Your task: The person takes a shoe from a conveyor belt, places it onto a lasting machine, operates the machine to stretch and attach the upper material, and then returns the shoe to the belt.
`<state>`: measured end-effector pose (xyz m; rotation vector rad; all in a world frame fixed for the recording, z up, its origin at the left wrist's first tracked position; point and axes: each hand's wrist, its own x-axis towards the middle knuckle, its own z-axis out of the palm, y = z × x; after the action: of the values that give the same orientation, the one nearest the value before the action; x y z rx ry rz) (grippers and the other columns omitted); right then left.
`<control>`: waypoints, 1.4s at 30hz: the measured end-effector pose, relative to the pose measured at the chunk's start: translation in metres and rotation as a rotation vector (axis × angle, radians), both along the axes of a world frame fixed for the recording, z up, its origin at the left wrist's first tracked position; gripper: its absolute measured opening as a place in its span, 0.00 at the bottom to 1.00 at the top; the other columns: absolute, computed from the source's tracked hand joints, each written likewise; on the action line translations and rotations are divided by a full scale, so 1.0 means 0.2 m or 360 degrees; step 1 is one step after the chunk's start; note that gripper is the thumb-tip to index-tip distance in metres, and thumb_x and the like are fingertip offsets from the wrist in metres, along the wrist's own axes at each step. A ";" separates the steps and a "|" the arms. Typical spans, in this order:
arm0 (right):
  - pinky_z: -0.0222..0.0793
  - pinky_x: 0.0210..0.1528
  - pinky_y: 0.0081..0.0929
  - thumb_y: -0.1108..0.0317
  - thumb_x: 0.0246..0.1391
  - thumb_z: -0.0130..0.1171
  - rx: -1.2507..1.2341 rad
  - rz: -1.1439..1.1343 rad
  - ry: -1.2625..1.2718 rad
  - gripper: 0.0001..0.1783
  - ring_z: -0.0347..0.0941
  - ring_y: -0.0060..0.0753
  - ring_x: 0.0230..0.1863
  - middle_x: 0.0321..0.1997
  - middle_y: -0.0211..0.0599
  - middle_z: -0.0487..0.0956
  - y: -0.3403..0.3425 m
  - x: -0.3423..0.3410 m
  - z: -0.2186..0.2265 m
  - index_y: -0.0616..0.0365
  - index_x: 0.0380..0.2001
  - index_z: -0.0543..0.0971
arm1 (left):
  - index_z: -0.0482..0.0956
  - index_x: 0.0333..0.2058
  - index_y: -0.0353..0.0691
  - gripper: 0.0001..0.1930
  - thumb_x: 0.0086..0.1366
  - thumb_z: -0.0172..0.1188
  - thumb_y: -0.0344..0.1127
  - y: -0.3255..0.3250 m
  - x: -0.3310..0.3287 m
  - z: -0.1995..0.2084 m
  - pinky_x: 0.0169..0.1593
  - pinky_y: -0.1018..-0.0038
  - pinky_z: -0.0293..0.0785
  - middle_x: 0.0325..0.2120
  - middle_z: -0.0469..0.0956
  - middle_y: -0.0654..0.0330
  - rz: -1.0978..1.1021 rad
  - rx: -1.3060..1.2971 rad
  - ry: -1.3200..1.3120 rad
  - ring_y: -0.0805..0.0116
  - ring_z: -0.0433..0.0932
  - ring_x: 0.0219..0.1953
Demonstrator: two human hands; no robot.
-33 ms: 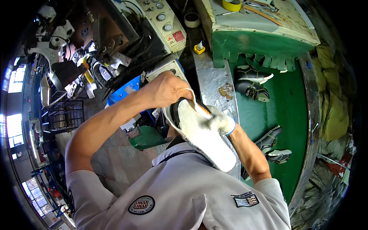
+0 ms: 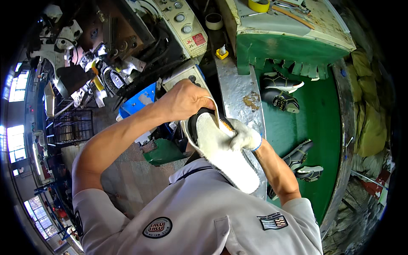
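Note:
Between my hands, in front of my chest, is a shoe upper [image 2: 231,163] with its long white underside facing up and a dark part at its far end. My bare left hand [image 2: 185,100] is closed on the pale edge at that far end, fingers pinched together. My right hand [image 2: 247,136], in a white glove with a blue cuff, grips the right side, its thumb on the white underside. A strip of orange-yellow marks [image 2: 226,124] shows on the dark side near that thumb. The fingers under the shoe are hidden.
Black shoes [image 2: 280,100] lie on a green bench surface [image 2: 318,127] at right, with more shoes [image 2: 309,172] nearer. A worn metal ledge [image 2: 238,89] runs beside it. Machinery [image 2: 114,80] and a button panel [image 2: 187,29] stand at far left. Yellow tape [image 2: 258,5] sits on a cabinet top.
The near end of the shoe upper has shifted slightly left and down. The gloved right thumb shows more clearly on the underside. My left hand keeps its pinch.

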<state>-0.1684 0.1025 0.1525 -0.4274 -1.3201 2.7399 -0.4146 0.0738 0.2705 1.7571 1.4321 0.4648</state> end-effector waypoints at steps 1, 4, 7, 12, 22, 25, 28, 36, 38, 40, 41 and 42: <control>0.73 0.47 0.21 0.62 0.40 0.77 -0.0020 0.0068 -0.0026 0.46 0.74 0.22 0.44 0.43 0.33 0.78 -0.02 -0.02 0.04 0.69 0.62 0.69 | 0.85 0.36 0.33 0.07 0.63 0.64 0.31 -0.04 0.00 0.01 0.37 0.71 0.76 0.29 0.85 0.50 0.0129 -0.0145 0.0223 0.61 0.84 0.31; 0.74 0.50 0.24 0.63 0.37 0.80 0.0090 0.0233 -0.0117 0.48 0.74 0.24 0.48 0.47 0.35 0.79 -0.06 -0.11 0.06 0.67 0.62 0.69 | 0.85 0.33 0.32 0.08 0.63 0.65 0.32 -0.17 -0.06 -0.13 0.37 0.73 0.76 0.30 0.85 0.50 0.0499 -0.0352 -0.0153 0.62 0.84 0.31; 0.74 0.51 0.24 0.61 0.36 0.80 -0.0071 0.0216 -0.0065 0.49 0.74 0.24 0.49 0.52 0.36 0.78 -0.13 -0.15 0.10 0.65 0.62 0.70 | 0.84 0.38 0.33 0.16 0.62 0.67 0.42 -0.22 -0.13 0.02 0.41 0.70 0.77 0.30 0.85 0.54 0.0028 -0.0502 0.0248 0.61 0.84 0.34; 0.73 0.43 0.19 0.61 0.34 0.76 0.0055 0.0600 0.0005 0.49 0.72 0.18 0.43 0.46 0.32 0.77 -0.22 -0.30 0.00 0.66 0.62 0.71 | 0.80 0.33 0.37 0.16 0.59 0.69 0.45 -0.38 -0.22 -0.06 0.29 0.65 0.73 0.25 0.78 0.57 -0.0755 0.0066 0.0056 0.58 0.80 0.27; 0.76 0.33 0.22 0.75 0.43 0.73 0.0309 0.0811 -0.0372 0.37 0.78 0.21 0.34 0.42 0.35 0.81 -0.40 -0.61 0.16 0.64 0.59 0.72 | 0.69 0.16 0.38 0.18 0.60 0.66 0.33 -0.66 -0.45 -0.35 0.20 0.65 0.65 0.16 0.75 0.52 -0.0088 0.0549 -0.0014 0.54 0.71 0.13; 0.78 0.35 0.22 0.77 0.48 0.72 0.0045 0.0720 -0.0493 0.36 0.80 0.24 0.34 0.46 0.41 0.83 -0.44 -0.71 0.25 0.63 0.60 0.70 | 0.75 0.20 0.33 0.19 0.64 0.67 0.41 -0.75 -0.56 -0.31 0.23 0.64 0.66 0.18 0.73 0.47 0.0169 0.0075 -0.0052 0.51 0.69 0.17; 0.79 0.39 0.21 0.76 0.49 0.71 0.0068 0.0512 -0.0387 0.33 0.80 0.22 0.38 0.45 0.37 0.83 -0.42 -0.78 0.22 0.63 0.59 0.72 | 0.80 0.28 0.31 0.21 0.64 0.67 0.47 -0.80 -0.70 -0.14 0.25 0.64 0.65 0.17 0.72 0.47 0.0367 -0.0196 0.0008 0.61 0.62 0.18; 0.73 0.56 0.26 0.76 0.46 0.69 -0.0029 0.0097 -0.0400 0.42 0.75 0.28 0.56 0.60 0.37 0.76 -0.39 -0.86 0.28 0.60 0.67 0.66 | 0.83 0.35 0.28 0.13 0.71 0.55 0.33 -1.22 -1.21 -0.03 0.22 0.77 0.76 0.19 0.79 0.59 0.1318 -0.0514 -0.0328 0.72 0.78 0.16; 0.68 0.63 0.31 0.77 0.46 0.66 0.0022 0.0057 -0.0334 0.47 0.71 0.32 0.62 0.65 0.38 0.72 -0.38 -0.94 0.32 0.58 0.71 0.61 | 0.82 0.41 0.28 0.16 0.73 0.54 0.38 -1.21 -1.21 -0.01 0.22 0.77 0.77 0.21 0.80 0.57 0.1535 -0.0518 -0.0487 0.71 0.79 0.17; 0.65 0.66 0.33 0.76 0.47 0.65 -0.0053 -0.0058 -0.0241 0.45 0.69 0.33 0.64 0.66 0.38 0.71 -0.40 -1.00 0.28 0.58 0.70 0.61 | 0.78 0.50 0.30 0.23 0.74 0.53 0.48 -1.18 -1.13 -0.02 0.24 0.78 0.78 0.26 0.83 0.55 0.1584 -0.0548 -0.0729 0.69 0.82 0.21; 0.69 0.63 0.31 0.75 0.47 0.67 0.0008 -0.0133 -0.0210 0.44 0.72 0.33 0.62 0.63 0.40 0.74 -0.41 -1.05 0.29 0.60 0.69 0.62 | 0.78 0.50 0.31 0.24 0.74 0.52 0.51 -1.18 -1.07 -0.08 0.28 0.75 0.80 0.27 0.83 0.56 0.1570 -0.0546 -0.0911 0.68 0.84 0.25; 0.70 0.62 0.30 0.74 0.46 0.68 -0.0023 -0.0155 -0.0307 0.44 0.73 0.33 0.60 0.62 0.40 0.75 -0.39 -1.07 0.24 0.62 0.68 0.64 | 0.78 0.50 0.32 0.26 0.73 0.53 0.54 -1.17 -1.01 -0.14 0.35 0.74 0.81 0.30 0.83 0.57 0.1509 -0.0498 -0.1188 0.68 0.84 0.30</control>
<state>-0.3815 0.0248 0.2009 -0.7534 -1.2815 2.6860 -0.6174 -0.1603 0.2418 0.4505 1.5543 1.1573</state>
